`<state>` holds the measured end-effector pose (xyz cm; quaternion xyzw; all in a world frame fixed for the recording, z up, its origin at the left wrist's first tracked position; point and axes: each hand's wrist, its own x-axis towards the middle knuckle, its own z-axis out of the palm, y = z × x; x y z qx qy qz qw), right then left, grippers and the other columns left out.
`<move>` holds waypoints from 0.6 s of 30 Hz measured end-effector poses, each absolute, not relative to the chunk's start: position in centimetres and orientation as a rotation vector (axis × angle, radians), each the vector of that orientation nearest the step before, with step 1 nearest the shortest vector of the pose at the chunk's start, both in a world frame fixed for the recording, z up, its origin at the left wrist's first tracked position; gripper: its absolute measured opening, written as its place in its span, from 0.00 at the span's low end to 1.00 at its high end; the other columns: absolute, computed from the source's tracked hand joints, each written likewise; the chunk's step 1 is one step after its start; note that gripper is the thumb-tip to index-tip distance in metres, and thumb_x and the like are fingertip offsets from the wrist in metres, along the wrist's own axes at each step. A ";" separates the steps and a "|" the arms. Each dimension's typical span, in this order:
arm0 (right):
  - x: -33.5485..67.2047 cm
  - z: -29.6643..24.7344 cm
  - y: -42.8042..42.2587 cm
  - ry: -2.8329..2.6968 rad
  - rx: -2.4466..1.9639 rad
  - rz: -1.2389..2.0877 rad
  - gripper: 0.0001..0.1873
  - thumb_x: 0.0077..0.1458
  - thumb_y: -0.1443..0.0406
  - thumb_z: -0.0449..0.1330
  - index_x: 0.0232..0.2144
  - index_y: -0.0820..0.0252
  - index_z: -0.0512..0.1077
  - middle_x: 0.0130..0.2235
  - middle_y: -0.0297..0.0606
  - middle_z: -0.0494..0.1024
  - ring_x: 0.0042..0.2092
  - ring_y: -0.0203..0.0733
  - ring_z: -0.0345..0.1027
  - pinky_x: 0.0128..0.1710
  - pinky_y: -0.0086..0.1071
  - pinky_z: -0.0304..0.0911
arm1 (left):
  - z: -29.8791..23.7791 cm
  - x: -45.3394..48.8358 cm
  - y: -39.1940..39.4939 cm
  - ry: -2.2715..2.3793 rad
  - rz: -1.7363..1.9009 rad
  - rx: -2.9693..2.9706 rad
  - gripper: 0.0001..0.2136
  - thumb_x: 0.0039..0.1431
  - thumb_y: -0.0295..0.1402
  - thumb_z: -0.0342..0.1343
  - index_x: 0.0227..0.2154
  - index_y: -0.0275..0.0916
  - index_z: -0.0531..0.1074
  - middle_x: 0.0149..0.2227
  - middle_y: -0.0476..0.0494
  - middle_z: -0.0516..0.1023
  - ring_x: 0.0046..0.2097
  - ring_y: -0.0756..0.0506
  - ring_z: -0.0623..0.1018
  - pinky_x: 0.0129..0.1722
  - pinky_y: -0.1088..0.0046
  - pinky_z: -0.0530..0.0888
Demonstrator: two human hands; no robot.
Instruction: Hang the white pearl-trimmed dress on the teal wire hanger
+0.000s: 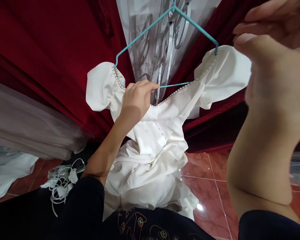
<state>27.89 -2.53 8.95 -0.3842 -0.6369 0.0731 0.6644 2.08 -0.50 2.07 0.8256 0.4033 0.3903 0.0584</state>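
Observation:
A white dress with puffed sleeves and a pearl-beaded neckline hangs on a turquoise hanger. My left hand is closed around the hanger's lower bar at the neckline; part of the bodice lies under it. The bar shows again to the right of my fingertips. Raised at the upper right, my right hand is close to the camera, beside the right puffed sleeve. Its fingers are loosely extended and slightly blurred, with nothing visible in them. The dress's skirt falls in folds toward my lap.
Red curtains hang behind the dress, with sheer white fabric and pale ornate metalwork between them. White cables lie tangled on a black surface at lower left. Reddish floor tiles show at right; grey tulle hangs at left.

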 end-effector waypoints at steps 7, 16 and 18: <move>23.5 -0.2 -2.0 -1.991 -0.997 -0.106 0.16 0.63 0.60 0.62 0.53 0.53 0.77 0.49 0.43 0.83 0.51 0.56 0.75 0.54 0.55 0.68 | 1.4 2.4 -1.6 1.210 1.225 2.577 0.19 0.74 0.22 0.46 0.51 0.45 0.81 0.48 0.45 0.85 0.51 0.41 0.82 0.60 0.56 0.74; 21.0 -2.3 -2.0 -1.674 -0.882 -0.283 0.16 0.68 0.66 0.55 0.52 0.46 0.77 0.44 0.39 0.82 0.46 0.50 0.73 0.51 0.52 0.63 | 2.1 -1.6 0.8 1.311 2.257 2.397 0.13 0.75 0.35 0.59 0.59 0.51 0.76 0.61 0.45 0.74 0.67 0.38 0.71 0.73 0.49 0.66; 20.6 -2.5 -1.9 -1.674 -0.960 -0.278 0.16 0.67 0.66 0.55 0.51 0.46 0.77 0.45 0.39 0.81 0.48 0.51 0.73 0.55 0.54 0.62 | 2.1 -3.6 2.8 1.324 2.163 2.370 0.12 0.76 0.35 0.56 0.58 0.52 0.76 0.57 0.47 0.78 0.62 0.40 0.75 0.68 0.53 0.70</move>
